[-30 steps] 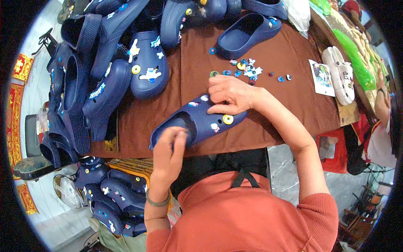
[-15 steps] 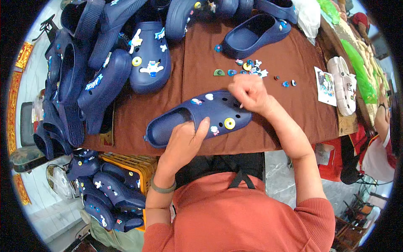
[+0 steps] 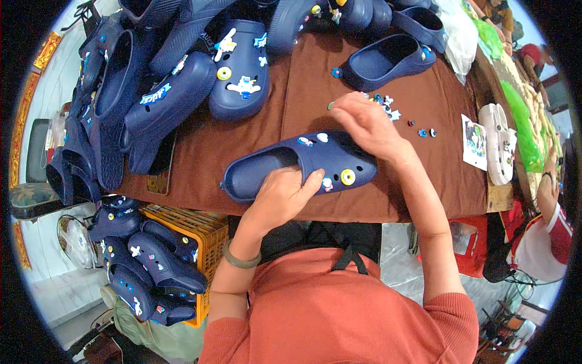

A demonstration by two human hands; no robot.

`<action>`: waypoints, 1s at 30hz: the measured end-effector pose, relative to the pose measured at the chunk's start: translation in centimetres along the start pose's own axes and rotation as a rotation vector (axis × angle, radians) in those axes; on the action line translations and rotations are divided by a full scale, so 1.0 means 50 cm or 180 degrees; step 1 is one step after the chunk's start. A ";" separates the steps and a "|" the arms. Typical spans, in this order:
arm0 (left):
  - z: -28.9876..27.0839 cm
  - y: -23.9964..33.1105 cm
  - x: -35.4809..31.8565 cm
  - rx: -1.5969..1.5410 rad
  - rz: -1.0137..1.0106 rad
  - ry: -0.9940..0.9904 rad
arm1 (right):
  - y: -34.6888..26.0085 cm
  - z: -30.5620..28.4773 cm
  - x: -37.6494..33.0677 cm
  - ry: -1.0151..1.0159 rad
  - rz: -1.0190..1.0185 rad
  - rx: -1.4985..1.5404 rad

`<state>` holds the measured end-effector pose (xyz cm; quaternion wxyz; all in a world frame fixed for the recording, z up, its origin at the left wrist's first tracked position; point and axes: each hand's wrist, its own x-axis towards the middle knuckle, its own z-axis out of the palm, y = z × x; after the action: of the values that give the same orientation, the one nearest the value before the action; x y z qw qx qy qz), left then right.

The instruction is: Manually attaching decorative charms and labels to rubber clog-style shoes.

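A navy clog lies at the table's near side, its toe to the right. It carries a yellow ring charm, a white heart charm and other small charms; several bare holes show near its toe. My left hand grips it, fingers inside the opening and thumb on the upper. My right hand is over the toe side, with its fingers stretched toward loose charms beyond the clog. Part of a green charm peeks out beside its fingertips. No held piece is visible there.
Decorated navy clogs are heaped at the back left, including one facing me. An undecorated-topped clog lies behind the charms. At right are a printed sheet and a white clog. An orange crate stands below left.
My right hand has left the clog's upper and reached away toward the loose charms, its fingers now stretched. My left hand keeps its grip. The whole view has shifted slightly.
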<state>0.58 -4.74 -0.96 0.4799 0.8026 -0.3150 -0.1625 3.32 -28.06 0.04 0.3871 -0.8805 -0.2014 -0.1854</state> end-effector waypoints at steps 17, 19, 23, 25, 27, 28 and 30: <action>-0.011 0.014 0.010 0.0134 -0.0216 -0.0038 | -0.028 0.087 0.056 -0.1353 0.0255 -0.0510; -0.012 0.013 0.011 0.0137 -0.0215 -0.0045 | -0.029 0.089 0.054 -0.1321 0.0324 -0.0731; -0.009 0.010 0.012 0.0102 -0.0220 -0.0073 | -0.019 0.097 0.046 -0.1126 0.0166 -0.0583; -0.004 0.004 0.011 0.0092 -0.0174 -0.0035 | -0.018 0.098 0.045 -0.1128 0.0171 -0.0626; 0.001 0.003 0.010 -0.0099 -0.0112 0.0053 | -0.018 0.098 0.043 -0.1097 0.0128 -0.0734; 0.000 0.004 0.011 -0.0099 -0.0112 0.0058 | -0.018 0.097 0.043 -0.1098 0.0123 -0.0735; -0.002 0.004 0.011 0.0006 -0.0263 -0.0090 | -0.019 0.095 0.041 -0.1020 0.0092 -0.0791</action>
<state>0.98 -5.13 -0.73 0.4674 0.8130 -0.2885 -0.1932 5.40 -23.43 -1.41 0.2410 -0.9425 -0.2234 -0.0607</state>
